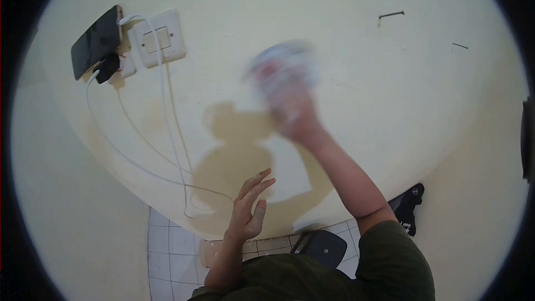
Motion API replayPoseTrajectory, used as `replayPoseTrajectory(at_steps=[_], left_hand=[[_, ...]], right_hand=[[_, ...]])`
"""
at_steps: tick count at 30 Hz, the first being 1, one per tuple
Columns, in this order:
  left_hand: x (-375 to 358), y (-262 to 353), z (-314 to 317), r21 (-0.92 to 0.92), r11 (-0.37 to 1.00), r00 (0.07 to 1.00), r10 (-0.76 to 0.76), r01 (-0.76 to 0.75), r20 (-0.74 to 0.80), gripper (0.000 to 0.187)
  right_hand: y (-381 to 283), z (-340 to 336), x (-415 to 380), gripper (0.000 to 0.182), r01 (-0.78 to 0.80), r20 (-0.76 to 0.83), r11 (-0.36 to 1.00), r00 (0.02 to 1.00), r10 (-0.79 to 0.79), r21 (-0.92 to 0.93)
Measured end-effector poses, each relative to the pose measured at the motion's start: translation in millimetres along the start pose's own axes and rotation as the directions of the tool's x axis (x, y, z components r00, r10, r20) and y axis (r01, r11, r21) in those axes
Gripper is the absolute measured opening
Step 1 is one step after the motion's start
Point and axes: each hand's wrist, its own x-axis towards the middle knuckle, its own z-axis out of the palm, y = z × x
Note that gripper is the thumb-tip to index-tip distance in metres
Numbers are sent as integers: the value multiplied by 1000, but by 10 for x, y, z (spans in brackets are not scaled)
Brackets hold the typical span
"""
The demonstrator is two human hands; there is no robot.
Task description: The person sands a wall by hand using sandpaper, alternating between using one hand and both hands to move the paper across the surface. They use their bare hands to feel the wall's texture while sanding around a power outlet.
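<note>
One right hand (293,108) is clamped on one cloth (281,67), white with reddish patches, in front of the wall (356,106), to the right of the light switch (160,39) and a little lower. Both are blurred, so I cannot make out the single fingers or tell whether the cloth touches the wall. One left hand (249,210), well below the switch and to its right, holds nothing, its fingers extended and its thumb apart.

Around the switch, one dark phone (97,43) sits tilted just to its left, with one black charger (107,68) near the phone's lower edge. Two lengths of white cable (163,86) hang there: one leaves the phone and crosses the switch, the other drops from the charger, both curving down toward the left hand.

Two nails (392,15) stick out far to the right of the switch, with a wide stretch of wall between them and the cloth. The wall's lower edge lies far below the switch, meeting tiled floor (159,245); there, one dark object (326,249) stands close to the person's green shirt (301,278).
</note>
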Motion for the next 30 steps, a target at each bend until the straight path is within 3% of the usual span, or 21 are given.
replayPoseTrajectory(at_steps=[1,3,5,6,7,10,11,12,13,15,17,19,22,23,24,25,26,29,30], left_hand=[[0,22,25,2,1000,1000,-8,8,2,44],[-31,35,45,8,1000,1000,-20,20,-20,46],[-40,2,39,18,1000,999,-10,11,-52,45],[-68,-23,30,23,1000,997,-1,3,-72,43],[-85,-42,31,25,1000,995,4,-2,-95,41],[-81,-58,55,57,998,994,-34,40,-104,42],[-72,-61,73,63,997,994,-32,39,-107,42],[-52,-68,86,71,997,994,-27,35,-108,42],[-37,-71,111,78,996,994,-22,31,-109,42],[-26,-50,147,82,996,993,-11,21,-116,43],[-26,-53,179,90,996,992,1,10,-125,43],[-48,-75,222,95,995,991,6,7,-136,43],[-14,-91,301,74,997,992,-5,14,-126,43],[11,-84,333,77,997,993,-9,18,-119,43],[36,-70,369,80,997,994,-12,21,-111,43],[55,-59,404,82,996,994,-17,26,-104,43],[74,-54,436,83,996,995,-15,23,-95,43],[107,-57,521,86,996,997,-12,19,-80,42],[107,-78,533,89,996,997,-9,16,-81,42]], right_hand=[[-130,89,-161,57,-58,285,973,959,-8,222],[21,219,-297,58,26,187,994,981,-46,107],[243,-249,-54,52,-23,-86,949,996,-5,-313],[464,-385,53,49,-176,-359,959,929,88,-222],[601,-492,124,47,-295,-591,951,785,186,-93],[568,-609,175,44,-359,-633,930,701,329,86],[523,-454,162,46,-87,-515,972,857,-38,-216],[392,-336,82,51,92,-259,981,956,-135,-172],[200,-284,26,57,118,102,992,988,-113,-38],[385,-322,-77,55,155,32,986,988,-153,-54],[664,-660,1,50,-80,-324,964,946,-7,-253],[979,-891,42,45,-377,-678,926,683,272,-8],[838,-851,81,42,-478,-697,878,620,362,30],[701,-711,37,42,-314,-584,920,802,126,-233],[602,-557,-107,46,-116,-345,973,938,41,-201],[569,-385,-293,49,87,-16,994,996,-89,-64],[195,-531,-223,49,30,131,998,991,-37,49],[694,-836,-314,42,-8,-90,990,996,-5,-144],[906,-966,-255,41,-120,-311,979,948,64,-165]])
